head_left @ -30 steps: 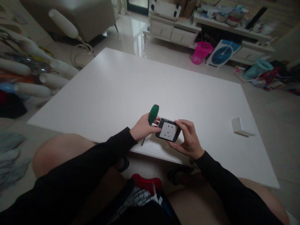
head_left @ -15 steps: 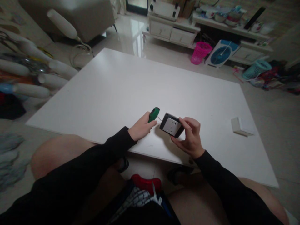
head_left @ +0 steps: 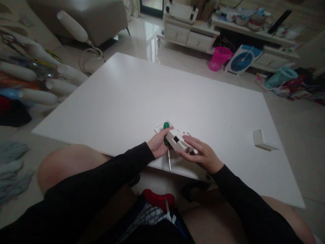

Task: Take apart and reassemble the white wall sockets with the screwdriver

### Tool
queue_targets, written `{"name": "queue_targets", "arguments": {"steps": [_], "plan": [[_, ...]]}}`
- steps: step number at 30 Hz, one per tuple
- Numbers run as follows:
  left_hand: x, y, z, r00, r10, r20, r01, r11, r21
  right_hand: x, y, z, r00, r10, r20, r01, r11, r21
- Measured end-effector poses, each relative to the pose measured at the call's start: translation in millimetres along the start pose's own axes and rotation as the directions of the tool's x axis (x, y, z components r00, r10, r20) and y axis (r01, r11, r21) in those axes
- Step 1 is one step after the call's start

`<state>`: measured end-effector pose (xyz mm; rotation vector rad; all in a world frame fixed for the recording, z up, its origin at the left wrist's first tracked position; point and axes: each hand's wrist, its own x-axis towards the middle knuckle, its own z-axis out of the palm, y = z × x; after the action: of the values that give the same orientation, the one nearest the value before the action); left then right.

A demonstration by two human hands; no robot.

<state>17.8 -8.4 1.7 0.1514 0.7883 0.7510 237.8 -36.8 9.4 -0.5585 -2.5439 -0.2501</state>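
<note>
My left hand [head_left: 159, 144] is closed around a screwdriver [head_left: 166, 126] with a green handle; its metal shaft points down toward the table's near edge. The thumb side of that hand also meets the left end of a wall socket [head_left: 175, 145]. My right hand [head_left: 204, 155] grips the socket from the right, fingers over its top and thumb below. The socket's white back, with a dark square opening, faces up; its front is hidden. Partly behind the screwdriver handle, a thin white frame [head_left: 159, 128] lies on the table.
The white table [head_left: 142, 91] spreads out before me. A white box-shaped piece [head_left: 264, 140] stands near its right edge. Beyond are a pink basket [head_left: 219, 58], a blue-and-white box fan [head_left: 242, 59] and a low cabinet [head_left: 189, 37]. White padded bars [head_left: 38, 96] stick out at the left.
The socket has turned over, from its black-edged front to its white back. My left hand has come against it, and the screwdriver has swung so its shaft points toward me.
</note>
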Motion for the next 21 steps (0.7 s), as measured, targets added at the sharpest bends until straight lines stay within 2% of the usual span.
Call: {"name": "queue_targets", "arguments": {"steps": [4, 9, 12, 15, 16, 19, 21], "plan": [[3, -5, -1.5, 0.998, 0.046, -0.043, -0.046, 0.999, -0.001, 3, -11, 7, 0.998, 0.063, 0.014, -0.064, 0.994, 0.084], [5, -11, -2.8, 0.999, 0.052, -0.016, -0.052, 0.999, 0.003, 1, -16, 7, 0.987, 0.136, -0.091, -0.135, 0.991, 0.019], [6, -12, -3.9, 0.998, 0.046, -0.032, -0.047, 0.999, -0.015, -3, -12, 0, 0.962, 0.162, -0.218, -0.161, 0.987, 0.02], [2, -10, -2.7, 0.998, 0.005, -0.069, -0.007, 1.0, -0.03, -6, -7, -4, 0.901, 0.204, -0.384, -0.201, 0.978, 0.049], [1, -9, -1.8, 0.998, -0.014, -0.055, 0.012, 0.999, -0.031, -6, -6, -4, 0.907, 0.205, -0.368, -0.196, 0.979, 0.061], [-3, -8, 0.9, 0.998, -0.055, 0.035, 0.057, 0.998, -0.032, -4, -2, -2, 0.971, 0.172, -0.167, -0.158, 0.983, 0.097], [-3, -7, 1.2, 0.997, -0.051, 0.053, 0.052, 0.998, -0.033, -4, -1, 1, 0.978, 0.174, -0.118, -0.162, 0.981, 0.107]]}}
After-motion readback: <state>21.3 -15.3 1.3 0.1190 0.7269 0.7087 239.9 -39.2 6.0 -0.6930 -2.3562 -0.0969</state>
